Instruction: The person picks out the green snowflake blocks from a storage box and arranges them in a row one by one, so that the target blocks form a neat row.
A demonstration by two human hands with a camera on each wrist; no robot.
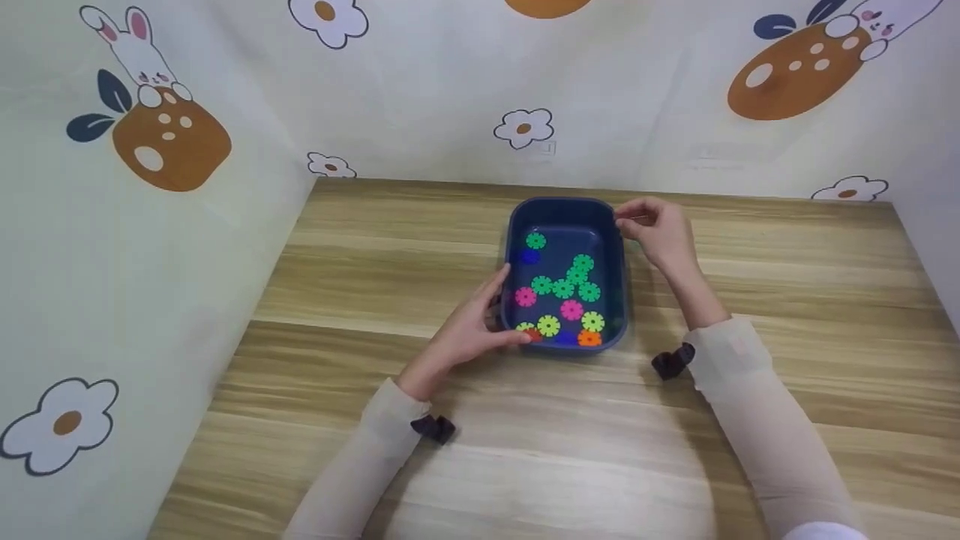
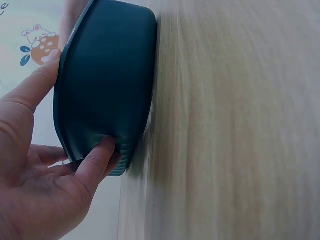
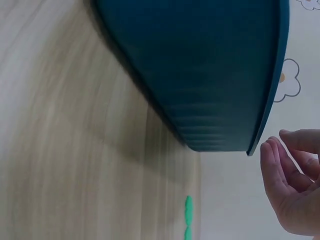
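Gripping the bin (image 1: 566, 213) of toothed discs (image 1: 577, 276) by its near-left corner, the left hand (image 1: 466, 330) faces the loosely curled right hand (image 1: 663, 237), just outside the far-right corner; tabletop (image 1: 390, 262) spreads widely either side, narrowly behind.

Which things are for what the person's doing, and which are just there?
Seems part of the job:
dark blue tub, gripped by the left hand
colourful notched discs inside
maybe the green piece outside

Just there:
bunny-print wall
wood-grain tabletop
two black wrist cameras
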